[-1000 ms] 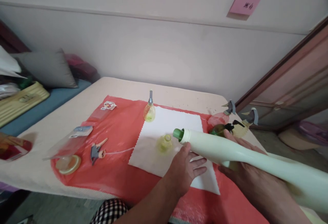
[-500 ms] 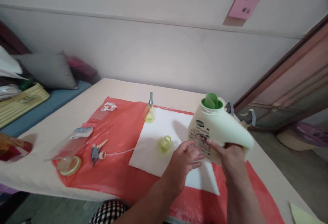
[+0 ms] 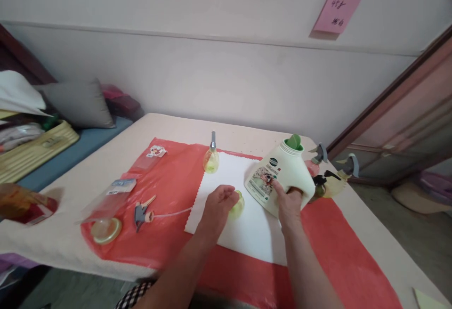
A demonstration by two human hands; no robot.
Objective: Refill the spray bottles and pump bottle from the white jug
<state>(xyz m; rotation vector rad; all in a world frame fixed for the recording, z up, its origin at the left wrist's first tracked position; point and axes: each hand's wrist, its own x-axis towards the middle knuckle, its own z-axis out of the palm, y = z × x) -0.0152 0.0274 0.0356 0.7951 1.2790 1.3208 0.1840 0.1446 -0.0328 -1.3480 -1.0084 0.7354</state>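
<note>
My right hand (image 3: pixel 291 201) grips the handle of a pale green plastic jug (image 3: pixel 259 182) with a printed label. The jug tilts a little, close over the white sheet (image 3: pixel 261 245), and a green scoop (image 3: pixel 294 142) shows in its mouth. A small yellow-green spray bottle (image 3: pixel 236 211) without its top stands on the sheet. Fingers and thumb of my left hand (image 3: pixel 221 201) are closed at its neck, partly hiding it. To the left lies a grey-and-peach spray head (image 3: pixel 142 214) with a thin tube.
A red plastic sheet (image 3: pixel 173 172) covers much of the table. Another yellow spray bottle (image 3: pixel 211 161) stands behind. Several bottles cluster right, including one with a grey trigger (image 3: pixel 353 164). Clear packets (image 3: pixel 113 196), a round lid (image 3: pixel 106 231) and a red-brown bag (image 3: pixel 26 203) lie left.
My left hand has moved left from beside the jug to the small bottle's neck. The jug has shifted left and lower, and its tilt has changed.
</note>
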